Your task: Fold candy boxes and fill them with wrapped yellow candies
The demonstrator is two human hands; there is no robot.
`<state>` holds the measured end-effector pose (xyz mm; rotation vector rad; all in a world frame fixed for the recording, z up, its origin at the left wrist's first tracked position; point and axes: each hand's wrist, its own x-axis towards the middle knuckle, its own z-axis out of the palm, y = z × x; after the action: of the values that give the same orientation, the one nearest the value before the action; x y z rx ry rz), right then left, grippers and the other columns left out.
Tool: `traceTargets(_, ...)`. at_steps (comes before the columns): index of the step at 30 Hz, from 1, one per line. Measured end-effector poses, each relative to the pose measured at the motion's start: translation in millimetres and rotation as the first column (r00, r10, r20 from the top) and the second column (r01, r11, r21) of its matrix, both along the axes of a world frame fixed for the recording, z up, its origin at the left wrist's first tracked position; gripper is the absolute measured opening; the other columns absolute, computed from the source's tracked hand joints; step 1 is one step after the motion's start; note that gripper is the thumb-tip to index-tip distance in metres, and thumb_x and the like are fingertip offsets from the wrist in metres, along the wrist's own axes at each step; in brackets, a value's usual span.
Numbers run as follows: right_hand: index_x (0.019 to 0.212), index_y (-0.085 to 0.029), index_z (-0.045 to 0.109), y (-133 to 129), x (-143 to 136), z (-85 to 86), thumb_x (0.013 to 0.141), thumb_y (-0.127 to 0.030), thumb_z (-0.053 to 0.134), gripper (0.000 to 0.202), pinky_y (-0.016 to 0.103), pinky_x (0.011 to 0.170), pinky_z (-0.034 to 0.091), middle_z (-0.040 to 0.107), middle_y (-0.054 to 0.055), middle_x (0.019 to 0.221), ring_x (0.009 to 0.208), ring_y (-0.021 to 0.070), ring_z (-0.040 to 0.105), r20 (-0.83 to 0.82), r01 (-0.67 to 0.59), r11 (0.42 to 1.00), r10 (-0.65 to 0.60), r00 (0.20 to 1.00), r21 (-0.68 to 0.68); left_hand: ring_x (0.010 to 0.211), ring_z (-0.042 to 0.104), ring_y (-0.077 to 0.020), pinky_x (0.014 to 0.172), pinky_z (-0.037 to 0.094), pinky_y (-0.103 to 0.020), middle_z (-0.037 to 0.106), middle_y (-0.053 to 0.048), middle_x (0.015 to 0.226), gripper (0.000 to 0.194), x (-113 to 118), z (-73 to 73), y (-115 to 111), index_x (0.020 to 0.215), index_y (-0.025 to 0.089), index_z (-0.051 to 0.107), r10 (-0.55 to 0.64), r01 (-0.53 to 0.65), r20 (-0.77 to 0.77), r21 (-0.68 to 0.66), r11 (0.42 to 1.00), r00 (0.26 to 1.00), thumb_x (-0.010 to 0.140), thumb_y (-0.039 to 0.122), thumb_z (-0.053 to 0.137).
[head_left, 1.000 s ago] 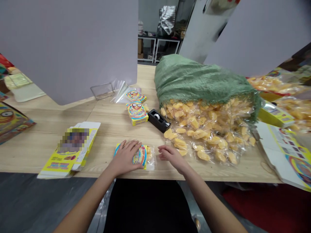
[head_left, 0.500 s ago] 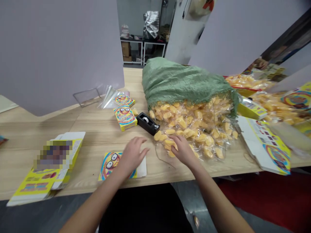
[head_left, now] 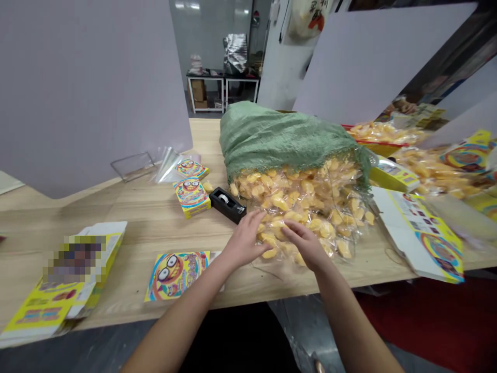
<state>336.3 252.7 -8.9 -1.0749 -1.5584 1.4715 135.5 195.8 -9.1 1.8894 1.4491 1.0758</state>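
At table edge: left hand (head_left: 245,242) and right hand (head_left: 304,248), fingers loosely open, on spilled yellow sachets (head_left: 303,207); none lifted; flat printed box (head_left: 176,274) unfilled.

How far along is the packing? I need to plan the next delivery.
Done: two closed boxes stand by the tape dispenser. In hand: the left hand and right hand are both on the wrapped yellow sweets spilling from the green sack; a flat box lies at the table edge. Left: most of the sack and the stack of flat boxes.
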Motion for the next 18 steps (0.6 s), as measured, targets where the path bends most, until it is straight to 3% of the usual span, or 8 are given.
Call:
traceTargets(4,0.095,-0.022,0.069,-6.5,-16.7,11.2,0.074,-0.041,0.074,0.029,0.031,0.079,0.055,0.07,0.001,0.093,0.087,0.0167,0.066,-0.223,-0.011,0.987,-0.026,0.975,-0.163,0.119,0.054,-0.0284,0.099,0.044,-0.046,0.049,-0.014,0.138,0.08,10.8,-12.3,16.8,0.141,0.023,0.036,-0.113,0.157,0.224,-0.193,0.968,0.968,0.071,0.028,0.074)
traceTargets(6,0.093,-0.022,0.066,-9.4,-23.8,12.7,0.072,-0.041,0.075,0.029,0.032,0.076,0.057,0.069,-0.001,0.088,0.08,0.0154,0.066,-0.358,-0.001,0.964,-0.099,0.928,-0.267,0.123,0.051,-0.0287,0.098,0.045,-0.043,0.047,-0.014,0.141,0.091,17.7,-17.5,20.3,0.142,0.024,0.033,-0.173,0.271,0.374,-0.225,0.936,0.911,0.065,0.03,0.079)
traceTargets(8,0.091,-0.023,0.062,-9.6,-28.8,13.9,0.071,-0.039,0.077,0.029,0.034,0.075,0.057,0.069,-0.002,0.083,0.077,0.0151,0.067,-0.463,0.011,0.939,-0.179,0.868,-0.342,0.128,0.046,-0.0289,0.102,0.043,-0.042,0.046,-0.012,0.142,0.091,26.3,-20.4,20.9,0.14,0.024,0.038,-0.155,0.304,0.486,-0.243,0.921,0.86,0.061,0.029,0.082)
traceTargets(10,0.09,-0.022,0.06,-5.1,-29.2,16.7,0.07,-0.036,0.077,0.029,0.034,0.075,0.058,0.07,-0.001,0.083,0.077,0.0155,0.068,-0.522,0.044,0.927,-0.248,0.816,-0.372,0.127,0.047,-0.0285,0.105,0.039,-0.044,0.052,-0.011,0.137,0.07,33.5,-21.1,18.7,0.13,0.021,0.05,-0.054,0.249,0.528,-0.305,0.919,0.848,0.067,0.028,0.078)
traceTargets(12,0.089,-0.023,0.059,3.4,-22.5,21.9,0.071,-0.035,0.076,0.028,0.033,0.076,0.058,0.07,-0.002,0.083,0.077,0.015,0.068,-0.56,0.187,0.913,-0.374,0.739,-0.363,0.121,0.053,-0.028,0.104,0.04,-0.047,0.061,-0.013,0.125,0.048,34.0,-19.3,11.6,0.122,0.018,0.056,0.036,0.191,0.522,-0.375,0.907,0.852,0.076,0.028,0.069)
traceTargets(14,0.089,-0.024,0.057,11.4,-9.9,28.2,0.073,-0.034,0.073,0.024,0.03,0.076,0.057,0.07,-0.004,0.081,0.077,0.013,0.068,-0.594,0.405,0.855,-0.518,0.616,-0.326,0.111,0.06,-0.0264,0.097,0.046,-0.047,0.066,-0.014,0.116,0.038,25.7,-14.4,-1.7,0.118,0.016,0.057,0.07,0.222,0.558,-0.439,0.871,0.827,0.083,0.03,0.061)
traceTargets(16,0.092,-0.027,0.056,12.7,2.2,31.7,0.074,-0.031,0.072,0.024,0.031,0.076,0.058,0.069,-0.005,0.081,0.078,0.0129,0.069,-0.607,0.544,0.789,-0.589,0.533,-0.288,0.102,0.066,-0.0233,0.089,0.052,-0.043,0.065,-0.013,0.118,0.038,12.0,-6.9,-19.8,0.12,0.018,0.055,0.132,0.339,0.694,-0.498,0.798,0.708,0.087,0.035,0.058)
traceTargets(18,0.094,-0.027,0.055,4.0,6.3,29.1,0.07,-0.028,0.075,0.031,0.034,0.075,0.059,0.07,-0.004,0.085,0.082,0.0157,0.07,-0.563,0.477,0.832,-0.548,0.618,-0.285,0.095,0.069,-0.0203,0.081,0.056,-0.037,0.061,-0.011,0.125,0.041,0.0,1.3,-38.0,0.124,0.024,0.051,0.235,0.452,0.809,-0.513,0.73,0.538,0.088,0.042,0.056)
